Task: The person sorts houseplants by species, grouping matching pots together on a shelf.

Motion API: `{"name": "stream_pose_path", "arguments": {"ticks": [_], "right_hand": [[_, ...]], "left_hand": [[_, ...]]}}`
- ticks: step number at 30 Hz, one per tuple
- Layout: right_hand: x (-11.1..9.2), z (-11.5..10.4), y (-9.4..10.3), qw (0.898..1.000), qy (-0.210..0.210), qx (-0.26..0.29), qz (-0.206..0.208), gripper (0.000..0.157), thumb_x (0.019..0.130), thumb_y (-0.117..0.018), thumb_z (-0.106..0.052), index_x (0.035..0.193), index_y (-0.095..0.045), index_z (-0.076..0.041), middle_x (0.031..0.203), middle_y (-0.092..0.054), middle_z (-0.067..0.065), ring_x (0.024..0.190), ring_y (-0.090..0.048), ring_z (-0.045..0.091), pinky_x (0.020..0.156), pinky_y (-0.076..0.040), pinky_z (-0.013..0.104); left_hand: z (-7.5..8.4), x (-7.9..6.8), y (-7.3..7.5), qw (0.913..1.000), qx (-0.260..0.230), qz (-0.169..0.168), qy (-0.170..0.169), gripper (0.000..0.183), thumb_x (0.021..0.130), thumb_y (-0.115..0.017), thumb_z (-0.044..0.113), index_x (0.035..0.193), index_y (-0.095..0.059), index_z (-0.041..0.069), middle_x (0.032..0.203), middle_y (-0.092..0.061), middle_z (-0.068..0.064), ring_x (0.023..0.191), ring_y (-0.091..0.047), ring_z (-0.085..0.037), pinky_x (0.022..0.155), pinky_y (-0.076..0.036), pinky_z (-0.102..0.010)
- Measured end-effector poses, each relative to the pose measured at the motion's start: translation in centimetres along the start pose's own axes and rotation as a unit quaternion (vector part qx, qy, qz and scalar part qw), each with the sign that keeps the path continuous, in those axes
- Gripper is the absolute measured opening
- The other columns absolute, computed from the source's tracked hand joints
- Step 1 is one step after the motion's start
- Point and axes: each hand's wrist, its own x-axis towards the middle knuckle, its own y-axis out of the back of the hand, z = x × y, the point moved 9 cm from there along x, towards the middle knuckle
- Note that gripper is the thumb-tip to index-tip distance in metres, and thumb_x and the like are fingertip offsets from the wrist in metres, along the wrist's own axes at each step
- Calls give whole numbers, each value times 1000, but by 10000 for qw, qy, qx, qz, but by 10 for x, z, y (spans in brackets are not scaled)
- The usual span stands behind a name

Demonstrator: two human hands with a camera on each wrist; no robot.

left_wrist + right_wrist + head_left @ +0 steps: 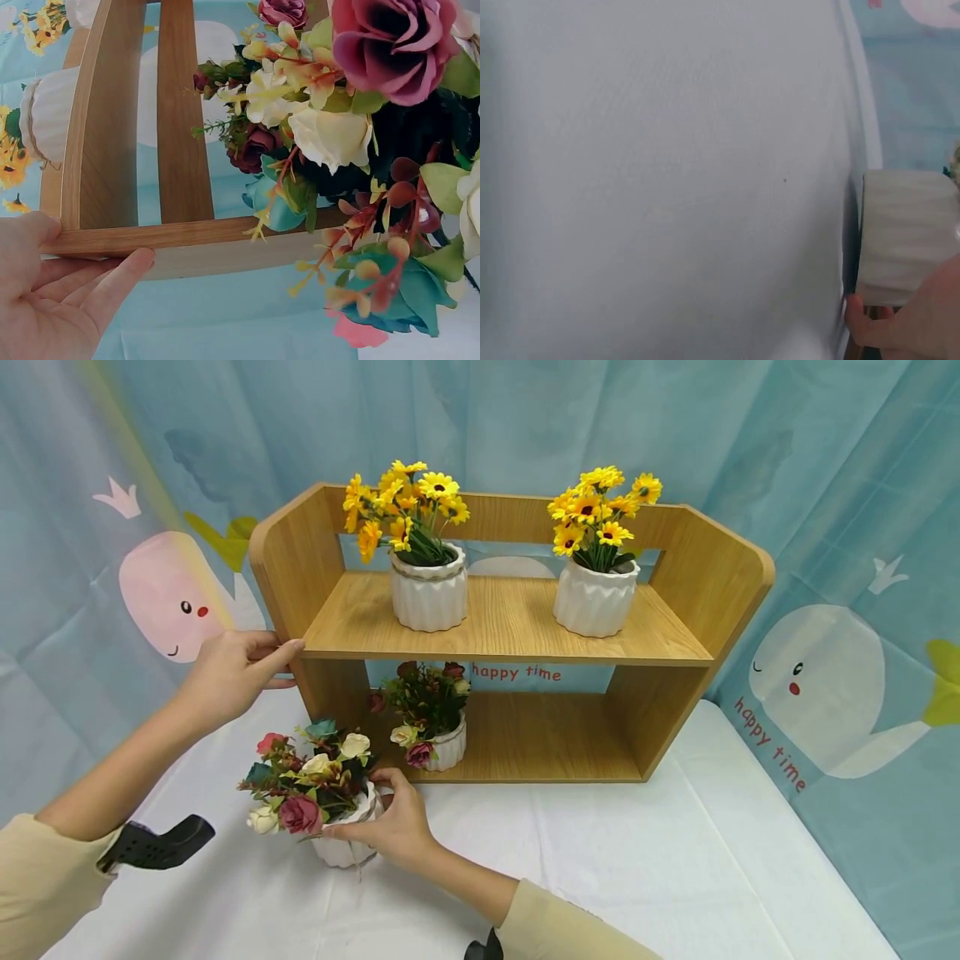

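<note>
My left hand (236, 672) grips the left side panel of a two-tier wooden shelf (517, 743), where the middle board meets it. In the left wrist view, its thumb and fingers lie on either side of the panel edge. Just in front of the shelf's lower left corner, my right hand (405, 831) holds a white ribbed flowerpot (345, 852) of artificial roses (302, 814) in pink, cream and teal. The pot leans to the left. Whether its base touches the cloth is unclear. In the right wrist view, fingers (862, 326) curl at the pot's end.
Two white pots of yellow daisies, one left (429, 597) and one right (596, 602), stand on the upper tier. Another pot of roses (447, 747) stands on the lower tier's left side. A white cloth (570, 868) covers the table; a blue printed curtain (517, 435) hangs behind.
</note>
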Motion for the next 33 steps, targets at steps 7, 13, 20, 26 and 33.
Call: {"name": "stream_pose_path", "arguments": {"ticks": [7, 13, 20, 26, 33], "right_hand": [[-3, 2, 2, 10000, -33, 31, -31, 65, 70, -98, -6, 123, -61, -9, 116, -61, -6, 87, -58, 4, 71, -50, 18], [-5, 4, 3, 9997, -139, 217, -59, 63, 71, -97, -6, 123, -61, -10, 117, -60, -4, 89, -58, 6, 70, -50, 19], [-4, 6, 3, 9995, 19, 306, -59, 64, 71, -97, -6, 122, -59, -12, 121, -58, -5, 95, -59, 8, 79, -52, 22], [-4, 2, 2, 9981, 431, 426, -79, 58, 71, -97, -5, 110, -55, -11, 118, -58, -2, 103, -58, 9, 88, -53, 26], [-5, -4, 1, 9964, 780, 302, -117, 47, 72, -97, -4, 100, -59, -6, 111, -64, 6, 108, -56, 4, 95, -52, 27]], "left_hand": [[0, 0, 0, 10000, 3, -13, 20, 52, 113, -52, 29, 126, -64, -20, 117, -69, -40, 85, -80, -38, 64, -49, -3], [1, -1, 0, 9999, -156, -9, 10, 52, 113, -52, 27, 128, -62, -22, 121, -66, -42, 91, -78, -43, 64, -51, -4], [1, -1, -1, 9999, -137, -16, 10, 53, 113, -52, 28, 127, -62, -22, 120, -67, -42, 91, -78, -44, 64, -51, -4], [1, -1, 0, 9999, -97, 37, 8, 52, 113, -53, 28, 126, -64, -21, 118, -68, -41, 89, -79, -43, 64, -50, -3], [0, -1, 0, 9999, -77, 81, -5, 51, 113, -53, 27, 125, -64, -21, 116, -69, -41, 87, -79, -42, 63, -49, -4]]}}
